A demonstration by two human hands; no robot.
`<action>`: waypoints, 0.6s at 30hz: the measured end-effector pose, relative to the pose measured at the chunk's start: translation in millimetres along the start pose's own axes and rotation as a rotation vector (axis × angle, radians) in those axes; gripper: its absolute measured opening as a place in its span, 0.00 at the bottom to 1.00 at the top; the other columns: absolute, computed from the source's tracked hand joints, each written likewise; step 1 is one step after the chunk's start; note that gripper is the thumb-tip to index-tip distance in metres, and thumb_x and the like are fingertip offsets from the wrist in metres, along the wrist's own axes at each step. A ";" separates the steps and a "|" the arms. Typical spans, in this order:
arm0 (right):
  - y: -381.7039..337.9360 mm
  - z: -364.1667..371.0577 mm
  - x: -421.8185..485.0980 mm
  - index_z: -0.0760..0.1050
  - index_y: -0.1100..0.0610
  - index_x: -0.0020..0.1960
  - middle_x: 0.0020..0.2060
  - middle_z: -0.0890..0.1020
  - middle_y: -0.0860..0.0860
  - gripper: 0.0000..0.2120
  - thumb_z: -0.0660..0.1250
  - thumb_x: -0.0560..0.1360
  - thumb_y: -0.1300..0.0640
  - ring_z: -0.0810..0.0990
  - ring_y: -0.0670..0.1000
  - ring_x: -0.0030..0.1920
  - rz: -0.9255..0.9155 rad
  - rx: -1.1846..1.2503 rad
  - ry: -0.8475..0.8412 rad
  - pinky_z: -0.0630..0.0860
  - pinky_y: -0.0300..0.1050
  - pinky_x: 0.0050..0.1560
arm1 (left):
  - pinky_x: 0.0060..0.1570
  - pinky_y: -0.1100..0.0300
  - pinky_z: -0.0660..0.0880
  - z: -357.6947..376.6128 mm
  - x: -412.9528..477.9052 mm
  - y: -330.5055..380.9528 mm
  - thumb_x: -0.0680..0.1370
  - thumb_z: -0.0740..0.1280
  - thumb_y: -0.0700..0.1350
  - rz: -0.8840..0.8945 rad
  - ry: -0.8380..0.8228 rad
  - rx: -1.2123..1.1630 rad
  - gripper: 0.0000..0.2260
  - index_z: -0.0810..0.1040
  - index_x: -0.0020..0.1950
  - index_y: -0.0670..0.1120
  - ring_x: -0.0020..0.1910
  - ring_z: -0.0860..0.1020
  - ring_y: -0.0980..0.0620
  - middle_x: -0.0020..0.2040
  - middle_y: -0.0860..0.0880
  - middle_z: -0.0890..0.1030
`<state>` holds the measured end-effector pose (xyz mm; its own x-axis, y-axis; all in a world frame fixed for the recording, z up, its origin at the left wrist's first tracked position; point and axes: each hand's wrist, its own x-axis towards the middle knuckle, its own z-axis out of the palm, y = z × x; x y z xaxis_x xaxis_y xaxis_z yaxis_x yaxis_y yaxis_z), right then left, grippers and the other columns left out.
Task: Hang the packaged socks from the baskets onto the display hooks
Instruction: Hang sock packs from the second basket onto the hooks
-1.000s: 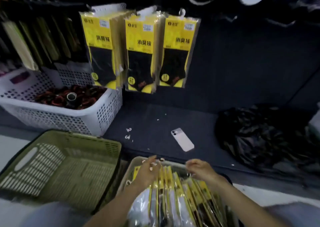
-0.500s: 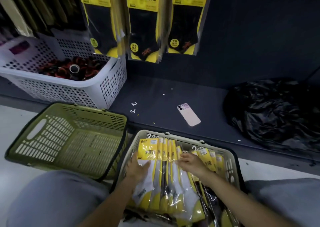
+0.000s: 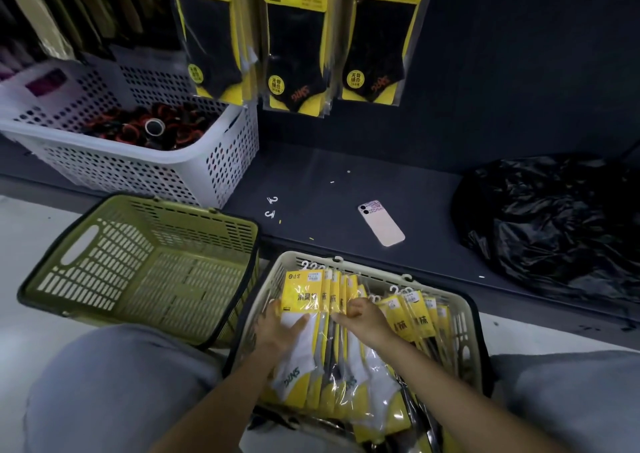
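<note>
The biggest thing in front of you is the dark shelf (image 3: 329, 182) low on the wall. A crinkly black bag (image 3: 554, 224) lies on its right end. A white basket (image 3: 138, 175) sits on its left end, with red and black things inside that are too dark to make out.

A green basket (image 3: 104, 262) sits tipped on the pale floor by your left knee (image 3: 121, 383). Just to its right, touching it, is a tan basket (image 3: 465, 335), right between your knees. The sock packs (image 3: 304, 296) are in this tan basket. They are yellow cards with white socks in clear wrap, and they stand in a row with their little white hangers up. More of them lean at the right side of the basket.

Three rows of hung packs (image 3: 298, 54), yellow with black socks, hang on the wall above the shelf.

Your hands are close together, both on one bunch of sock packs. Your left hand (image 3: 277, 328) grips the front of the bunch, with the thumb across the white sock. Your right hand (image 3: 363, 317) curls its fingers onto the right side of the same bunch.

A pink phone (image 3: 381, 224) lies face down on the shelf, just past the tan basket. Two tiny white hooks (image 3: 272, 206) lie loose on the shelf to the left of it.
</note>
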<state>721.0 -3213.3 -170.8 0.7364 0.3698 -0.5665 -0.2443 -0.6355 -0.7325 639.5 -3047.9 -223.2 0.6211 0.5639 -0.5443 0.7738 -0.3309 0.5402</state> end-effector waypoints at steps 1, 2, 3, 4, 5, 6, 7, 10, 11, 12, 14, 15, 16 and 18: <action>-2.5 3.0 1.7 0.69 0.61 0.67 0.61 0.76 0.56 0.27 0.70 0.74 0.49 0.76 0.53 0.59 0.019 0.034 0.000 0.72 0.44 0.58 | 0.69 0.42 0.64 0.4 -1.0 -0.3 0.71 0.67 0.65 -0.002 -0.006 -0.030 0.39 0.56 0.76 0.50 0.72 0.63 0.42 0.74 0.45 0.63; -5.4 6.2 2.7 0.71 0.61 0.64 0.59 0.77 0.57 0.24 0.70 0.74 0.49 0.76 0.52 0.55 0.028 0.064 -0.007 0.73 0.46 0.58 | 0.68 0.42 0.65 1.3 -1.9 -0.3 0.71 0.67 0.65 -0.004 -0.014 -0.062 0.39 0.55 0.76 0.51 0.72 0.63 0.42 0.75 0.45 0.62; -7.6 9.5 3.2 0.72 0.60 0.61 0.57 0.76 0.58 0.22 0.70 0.74 0.48 0.75 0.51 0.52 0.036 0.079 -0.018 0.73 0.47 0.55 | 0.69 0.41 0.65 2.2 -3.1 -0.3 0.72 0.66 0.65 -0.005 -0.026 -0.080 0.40 0.54 0.77 0.52 0.73 0.62 0.42 0.76 0.45 0.61; -9.8 12.8 2.9 0.69 0.58 0.60 0.57 0.74 0.57 0.21 0.69 0.74 0.46 0.74 0.51 0.53 0.052 0.091 -0.038 0.72 0.46 0.53 | 0.70 0.41 0.63 2.8 -4.0 0.0 0.72 0.65 0.66 -0.008 -0.037 -0.077 0.40 0.52 0.77 0.53 0.74 0.59 0.41 0.77 0.45 0.58; -10.8 16.5 3.4 0.65 0.56 0.64 0.62 0.71 0.57 0.24 0.68 0.75 0.45 0.72 0.53 0.58 0.075 0.117 -0.059 0.71 0.47 0.56 | 0.71 0.40 0.60 3.3 -4.8 0.1 0.73 0.63 0.66 -0.017 -0.049 -0.056 0.39 0.50 0.78 0.54 0.75 0.56 0.40 0.78 0.45 0.55; -10.2 20.8 4.6 0.60 0.56 0.70 0.68 0.67 0.57 0.30 0.67 0.75 0.45 0.69 0.56 0.65 0.104 0.167 -0.074 0.69 0.50 0.60 | 0.71 0.40 0.57 3.3 -5.4 0.8 0.73 0.61 0.67 -0.027 -0.060 -0.030 0.39 0.49 0.78 0.55 0.76 0.53 0.39 0.78 0.46 0.52; -9.4 24.6 5.3 0.55 0.57 0.74 0.73 0.62 0.57 0.35 0.67 0.75 0.45 0.65 0.58 0.71 0.122 0.228 -0.081 0.67 0.52 0.65 | 0.71 0.39 0.54 2.7 -6.6 1.4 0.73 0.60 0.68 -0.037 -0.068 -0.015 0.39 0.48 0.78 0.57 0.76 0.50 0.39 0.79 0.46 0.49; -5.2 31.0 6.1 0.53 0.58 0.77 0.75 0.60 0.56 0.38 0.68 0.75 0.47 0.62 0.59 0.73 0.118 0.329 -0.048 0.64 0.55 0.71 | 0.71 0.39 0.51 -0.2 -12.4 3.6 0.72 0.61 0.69 -0.057 -0.064 -0.009 0.39 0.47 0.77 0.59 0.76 0.45 0.39 0.79 0.45 0.45; -3.5 30.6 5.7 0.56 0.58 0.76 0.74 0.63 0.56 0.37 0.69 0.74 0.48 0.64 0.59 0.72 0.116 0.347 -0.034 0.65 0.55 0.70 | 0.71 0.39 0.51 -1.9 -14.4 5.3 0.72 0.61 0.69 -0.050 -0.055 -0.010 0.39 0.48 0.77 0.59 0.76 0.45 0.39 0.79 0.44 0.45; -2.9 27.7 4.9 0.62 0.59 0.74 0.72 0.68 0.57 0.34 0.70 0.74 0.49 0.68 0.59 0.71 0.114 0.362 -0.024 0.68 0.54 0.68 | 0.72 0.40 0.51 -3.5 -16.9 8.5 0.72 0.62 0.69 -0.032 -0.038 -0.014 0.39 0.48 0.77 0.59 0.76 0.44 0.39 0.79 0.44 0.45; -4.9 15.8 1.8 0.73 0.59 0.66 0.62 0.78 0.56 0.23 0.71 0.73 0.52 0.76 0.57 0.63 0.086 0.388 0.006 0.74 0.47 0.59 | 0.73 0.43 0.50 -6.2 -24.1 19.5 0.72 0.65 0.67 0.043 0.016 -0.049 0.41 0.48 0.78 0.57 0.77 0.43 0.41 0.79 0.44 0.44; -6.4 7.1 0.4 0.76 0.59 0.62 0.58 0.81 0.56 0.20 0.72 0.73 0.53 0.79 0.55 0.59 0.064 0.405 0.019 0.75 0.46 0.57 | 0.73 0.45 0.52 -8.8 -29.9 29.5 0.71 0.67 0.66 0.076 0.031 -0.089 0.43 0.48 0.78 0.55 0.77 0.46 0.43 0.79 0.45 0.46; -9.1 -2.7 -1.6 0.77 0.60 0.61 0.55 0.83 0.55 0.19 0.72 0.72 0.53 0.81 0.54 0.56 0.047 0.430 0.027 0.75 0.48 0.59 | 0.71 0.48 0.57 -13.1 -34.6 40.8 0.70 0.69 0.65 0.081 0.023 -0.154 0.44 0.52 0.78 0.51 0.76 0.53 0.44 0.78 0.46 0.52; -18.5 -26.4 -7.5 0.78 0.59 0.61 0.53 0.84 0.53 0.21 0.74 0.71 0.52 0.81 0.53 0.55 0.022 0.475 0.030 0.74 0.51 0.62 | 0.56 0.58 0.73 -27.7 -41.9 66.3 0.67 0.74 0.61 0.026 -0.075 -0.388 0.33 0.70 0.67 0.46 0.59 0.75 0.49 0.65 0.48 0.74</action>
<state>736.6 -3222.2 -143.1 0.7443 0.3356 -0.5774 -0.5159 -0.2600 -0.8162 661.3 -3072.5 -146.8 0.6585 0.4971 -0.5650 0.6621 -0.0257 0.7490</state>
